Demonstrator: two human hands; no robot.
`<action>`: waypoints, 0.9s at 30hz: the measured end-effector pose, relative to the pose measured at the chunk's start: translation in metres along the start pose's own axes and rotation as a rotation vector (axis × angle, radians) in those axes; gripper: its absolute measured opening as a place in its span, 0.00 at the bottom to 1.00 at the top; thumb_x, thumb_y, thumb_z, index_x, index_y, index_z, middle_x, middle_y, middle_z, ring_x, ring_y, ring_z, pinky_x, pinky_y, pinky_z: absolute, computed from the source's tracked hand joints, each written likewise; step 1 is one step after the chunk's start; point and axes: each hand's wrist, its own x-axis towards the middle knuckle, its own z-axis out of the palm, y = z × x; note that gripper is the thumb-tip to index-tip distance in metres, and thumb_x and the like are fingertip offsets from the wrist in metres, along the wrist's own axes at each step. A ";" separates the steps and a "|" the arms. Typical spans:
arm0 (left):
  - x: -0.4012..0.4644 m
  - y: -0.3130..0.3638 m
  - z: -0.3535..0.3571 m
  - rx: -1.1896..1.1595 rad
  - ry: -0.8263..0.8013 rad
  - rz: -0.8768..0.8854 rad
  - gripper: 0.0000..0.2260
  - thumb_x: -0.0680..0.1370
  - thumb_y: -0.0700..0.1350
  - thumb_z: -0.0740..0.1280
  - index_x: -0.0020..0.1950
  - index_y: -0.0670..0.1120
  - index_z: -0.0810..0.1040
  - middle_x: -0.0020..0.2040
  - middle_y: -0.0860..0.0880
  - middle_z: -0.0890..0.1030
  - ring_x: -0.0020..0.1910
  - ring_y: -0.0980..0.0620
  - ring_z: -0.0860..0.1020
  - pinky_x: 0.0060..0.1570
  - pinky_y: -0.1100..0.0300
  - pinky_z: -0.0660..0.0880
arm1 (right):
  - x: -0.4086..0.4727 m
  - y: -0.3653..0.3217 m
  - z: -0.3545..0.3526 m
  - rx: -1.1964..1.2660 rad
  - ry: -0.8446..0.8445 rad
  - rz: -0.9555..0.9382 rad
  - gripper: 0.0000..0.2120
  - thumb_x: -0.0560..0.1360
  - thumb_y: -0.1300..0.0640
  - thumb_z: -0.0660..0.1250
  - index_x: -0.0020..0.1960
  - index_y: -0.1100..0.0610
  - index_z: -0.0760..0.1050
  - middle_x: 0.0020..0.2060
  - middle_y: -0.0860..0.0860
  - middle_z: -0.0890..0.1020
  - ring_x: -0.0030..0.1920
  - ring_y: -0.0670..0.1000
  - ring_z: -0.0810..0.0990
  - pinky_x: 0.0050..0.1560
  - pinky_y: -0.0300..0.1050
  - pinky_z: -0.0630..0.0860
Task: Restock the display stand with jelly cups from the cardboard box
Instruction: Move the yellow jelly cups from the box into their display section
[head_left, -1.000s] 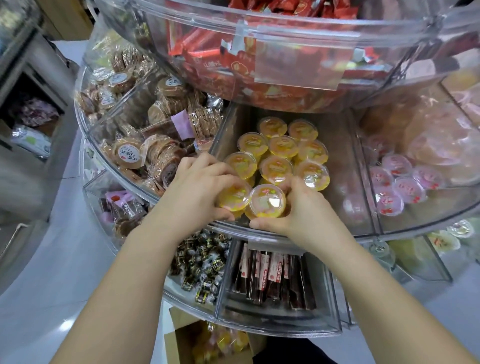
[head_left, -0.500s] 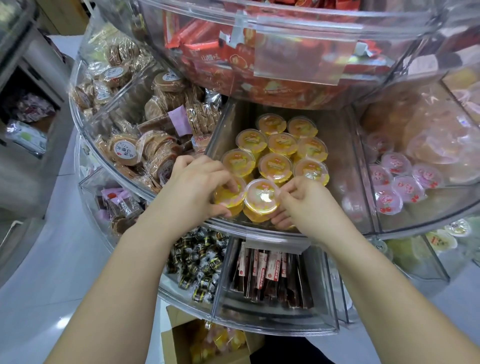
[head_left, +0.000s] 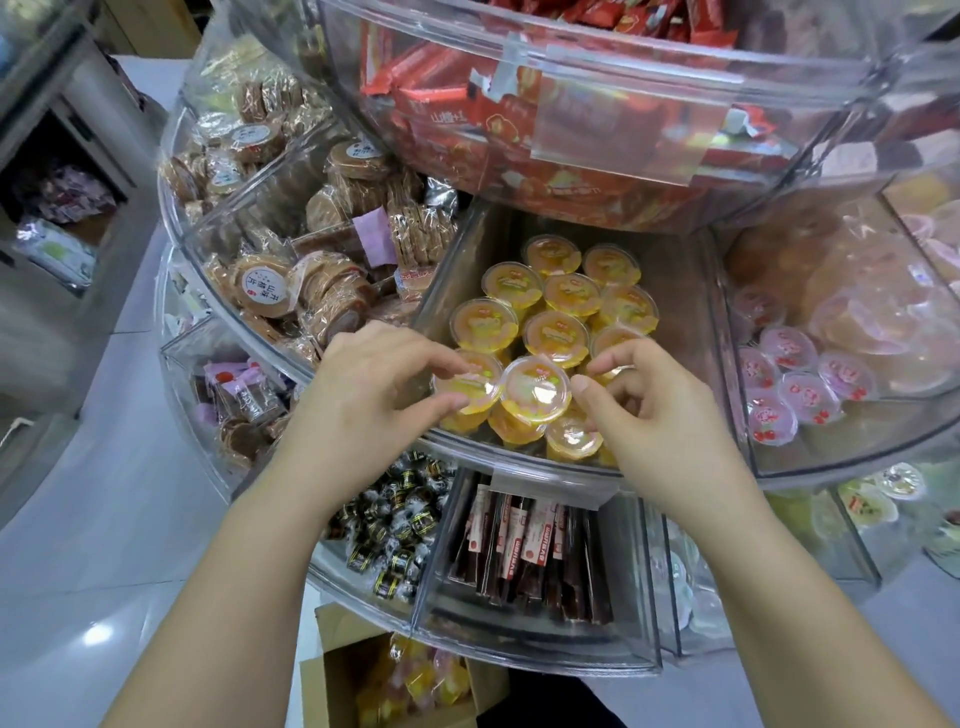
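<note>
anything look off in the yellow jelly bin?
Mostly tidy. At the bin's front, one yellow jelly cup sits tilted atop the others, between the left hand and right hand; the back rows sit flat.

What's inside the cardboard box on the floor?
The cardboard box holds yellow and pinkish jelly cups, loosely piled. The display stand above covers its far side, so the number of cups cannot be seen.

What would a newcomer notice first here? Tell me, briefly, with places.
Two bare hands meet mid-frame over a clear bin of orange jelly cups: the left hand pinches one front cup, while the right hand hovers beside another. Above looms a tier of red packets, wrapped biscuits crowd the left, and pink cups sit right.
</note>
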 end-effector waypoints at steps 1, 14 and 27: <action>-0.009 0.002 -0.003 -0.038 0.058 -0.029 0.08 0.70 0.47 0.74 0.48 0.51 0.81 0.42 0.57 0.80 0.45 0.53 0.75 0.49 0.55 0.70 | -0.005 -0.008 0.001 0.041 -0.022 -0.028 0.05 0.72 0.46 0.64 0.43 0.45 0.70 0.29 0.49 0.80 0.30 0.42 0.74 0.33 0.40 0.67; -0.277 -0.087 0.046 -0.437 0.379 -0.827 0.10 0.75 0.43 0.68 0.44 0.60 0.80 0.40 0.61 0.81 0.40 0.62 0.75 0.40 0.76 0.68 | -0.140 0.015 0.206 -0.028 -0.845 -0.065 0.03 0.75 0.51 0.65 0.48 0.47 0.72 0.32 0.47 0.79 0.28 0.40 0.73 0.32 0.31 0.67; -0.505 -0.258 0.396 -0.436 -0.286 -1.348 0.12 0.75 0.40 0.65 0.58 0.42 0.77 0.53 0.43 0.81 0.54 0.45 0.78 0.51 0.62 0.69 | -0.186 0.377 0.495 -0.785 -1.195 0.167 0.14 0.76 0.57 0.62 0.60 0.60 0.73 0.56 0.60 0.80 0.56 0.60 0.77 0.48 0.44 0.72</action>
